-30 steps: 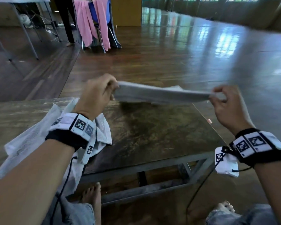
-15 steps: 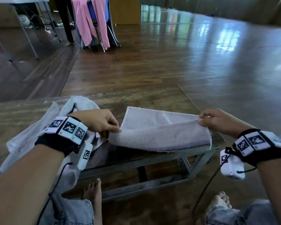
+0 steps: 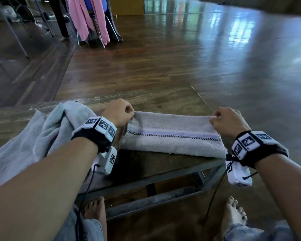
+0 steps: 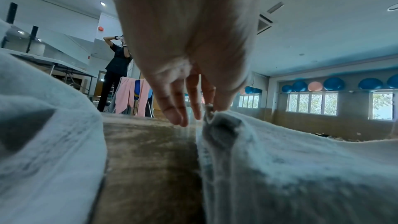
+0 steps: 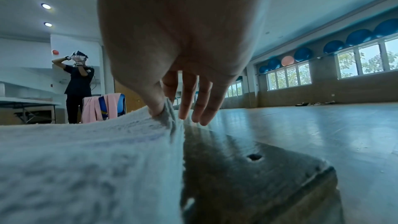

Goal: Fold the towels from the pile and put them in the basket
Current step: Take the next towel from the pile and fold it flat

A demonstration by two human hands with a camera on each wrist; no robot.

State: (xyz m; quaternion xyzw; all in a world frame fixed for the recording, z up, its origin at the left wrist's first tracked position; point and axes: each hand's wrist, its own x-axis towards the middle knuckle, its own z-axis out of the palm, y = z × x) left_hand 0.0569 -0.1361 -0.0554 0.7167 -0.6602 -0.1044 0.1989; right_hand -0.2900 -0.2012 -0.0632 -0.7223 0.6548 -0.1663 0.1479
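Head view: a folded grey towel (image 3: 172, 136) with a checked stripe lies along the bench's (image 3: 137, 171) near edge, toward its right corner. The left hand (image 3: 118, 114) pinches the towel's far left corner and the right hand (image 3: 228, 121) pinches its far right corner. A loose pile of towels (image 3: 33, 136) rests on the bench's left part, under the left forearm.

Left wrist view: thumb and forefinger of the left hand (image 4: 189, 57) nip the lifted towel (image 4: 290, 168) corner; the other fingers (image 4: 174, 108) hang straight. The pile (image 4: 43, 142) bulks at left.

Right wrist view: the right hand (image 5: 178, 48) pinches the towel (image 5: 86, 159) corner, other fingers (image 5: 204, 101) extended above the bench (image 5: 247, 168).
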